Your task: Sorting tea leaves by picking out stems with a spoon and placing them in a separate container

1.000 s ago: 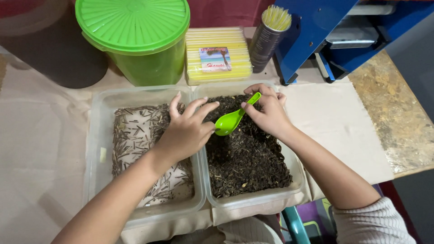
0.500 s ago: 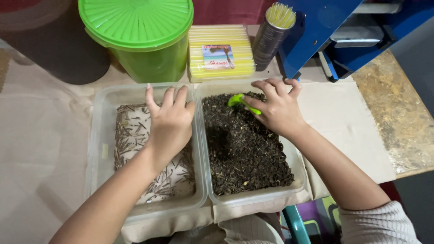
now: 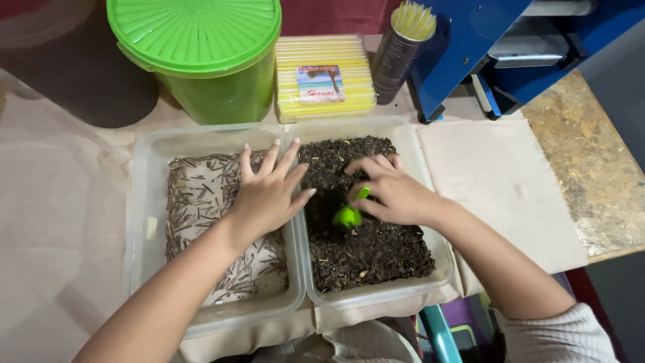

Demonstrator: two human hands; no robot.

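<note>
Two clear plastic tubs stand side by side. The left tub (image 3: 144, 202) holds thin dark sticks on a pale bed. The right tub (image 3: 416, 144) is filled with dark crumbly material (image 3: 369, 252). My right hand (image 3: 396, 191) grips a small green scoop (image 3: 349, 214), its bowl pushed down into the dark material. My left hand (image 3: 269, 191) lies flat with fingers spread over the wall between the two tubs, fingertips reaching toward the right one.
A green lidded bucket (image 3: 201, 54) stands behind the left tub. A yellow packet of straws (image 3: 326, 77) and a dark cup of yellow straws (image 3: 403, 47) sit behind the right tub. A blue machine (image 3: 497, 47) is at the back right. Beige cloth (image 3: 497, 181) covers the table.
My right hand has brought the scoop from the tub's far edge down into the middle of the dark material. My left hand shifted right, onto the wall between the tubs.
</note>
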